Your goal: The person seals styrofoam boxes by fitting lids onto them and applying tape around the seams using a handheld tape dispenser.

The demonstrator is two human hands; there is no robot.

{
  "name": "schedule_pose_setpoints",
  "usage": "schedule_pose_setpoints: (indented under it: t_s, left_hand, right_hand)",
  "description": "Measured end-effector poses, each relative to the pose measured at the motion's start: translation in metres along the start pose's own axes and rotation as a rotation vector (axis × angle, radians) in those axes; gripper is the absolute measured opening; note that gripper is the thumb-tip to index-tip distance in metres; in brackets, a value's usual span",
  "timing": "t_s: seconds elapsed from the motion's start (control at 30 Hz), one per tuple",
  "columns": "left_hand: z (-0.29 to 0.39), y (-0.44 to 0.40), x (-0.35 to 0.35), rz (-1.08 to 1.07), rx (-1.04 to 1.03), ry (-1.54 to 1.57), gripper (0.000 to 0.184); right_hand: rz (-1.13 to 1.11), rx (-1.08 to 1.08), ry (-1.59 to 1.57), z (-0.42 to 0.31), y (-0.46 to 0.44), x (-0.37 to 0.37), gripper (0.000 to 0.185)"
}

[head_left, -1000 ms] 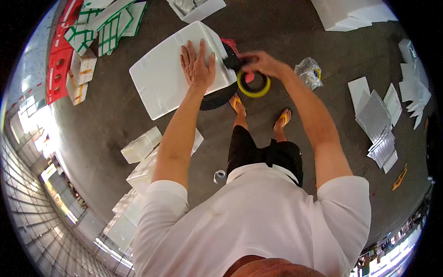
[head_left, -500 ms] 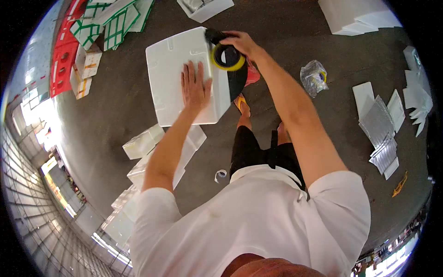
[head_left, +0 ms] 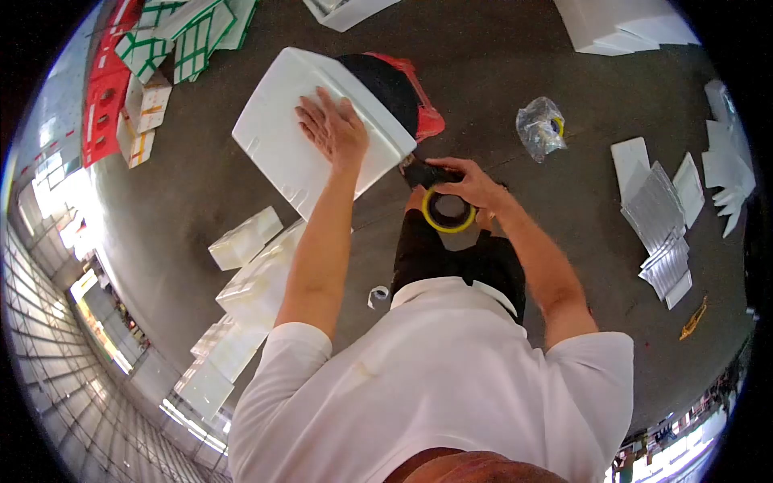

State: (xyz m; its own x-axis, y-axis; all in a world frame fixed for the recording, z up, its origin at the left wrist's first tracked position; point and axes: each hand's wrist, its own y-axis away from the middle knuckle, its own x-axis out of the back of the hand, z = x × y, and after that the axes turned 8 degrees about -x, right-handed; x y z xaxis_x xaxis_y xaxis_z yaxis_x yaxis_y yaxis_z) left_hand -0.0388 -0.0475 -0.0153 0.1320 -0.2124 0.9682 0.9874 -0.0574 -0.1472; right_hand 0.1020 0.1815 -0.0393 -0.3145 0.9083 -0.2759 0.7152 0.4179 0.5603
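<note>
A white foam box [head_left: 278,133] rests tilted on a round black support [head_left: 382,84], with red plastic [head_left: 429,121] at the support's far right edge. My left hand [head_left: 334,133] lies on the box's top face, its fingers spread. Near the box's right corner, my right hand [head_left: 471,185] is wrapped round a black tape dispenser [head_left: 423,173], which carries a yellow-edged tape roll [head_left: 449,211]. The dispenser's head is beside that corner; whether it touches the box is hard to tell.
White foam boxes [head_left: 258,274] stand at the lower left, near a small tape roll [head_left: 378,296]. A plastic-wrapped roll [head_left: 541,129] and silvery sheets [head_left: 656,209] lie to the right. Green-taped panels [head_left: 193,48], a red barrier [head_left: 103,113] and white blocks [head_left: 620,24] are farther off.
The box has turned on its support, uncovering more of the black surface and red plastic. My right hand has brought the dispenser from the box's far edge towards my body.
</note>
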Motion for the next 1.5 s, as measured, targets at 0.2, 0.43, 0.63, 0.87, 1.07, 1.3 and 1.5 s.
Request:
schedule_pose_setpoints:
  t_s: [0.2, 0.43, 0.63, 0.87, 1.07, 1.3, 1.5]
  left_hand:
    - [0.019, -0.028, -0.015, -0.024, 0.054, -0.066, 0.068]
    - [0.004, 0.051, 0.053, -0.421, -0.776, 0.108, 0.097]
    - [0.008, 0.050, 0.032, -0.332, -0.776, 0.004, 0.096]
    - [0.045, 0.026, 0.022, -0.201, -0.575, 0.005, 0.090]
    - [0.058, -0.008, -0.007, -0.115, -0.466, -0.033, 0.097]
    - [-0.025, 0.021, 0.018, -0.199, -0.609, -0.021, 0.067]
    - [0.010, -0.014, -0.001, -0.082, -0.311, 0.014, 0.062]
  right_hand:
    - [0.269, 0.122, -0.399, -0.076, -0.065, 0.031, 0.054]
    - [0.204, 0.120, -0.093, -0.108, -0.147, 0.084, 0.055]
    - [0.095, 0.037, -0.029, -0.112, -0.142, 0.097, 0.058]
    - [-0.108, -0.081, 0.059, -0.062, -0.035, 0.107, 0.056]
    - [0.157, 0.044, -0.119, -0.055, -0.033, 0.074, 0.053]
    - [0.371, 0.221, -0.080, -0.118, -0.133, 0.076, 0.058]
    - [-0.004, 0.083, 0.087, -0.093, -0.126, 0.058, 0.053]
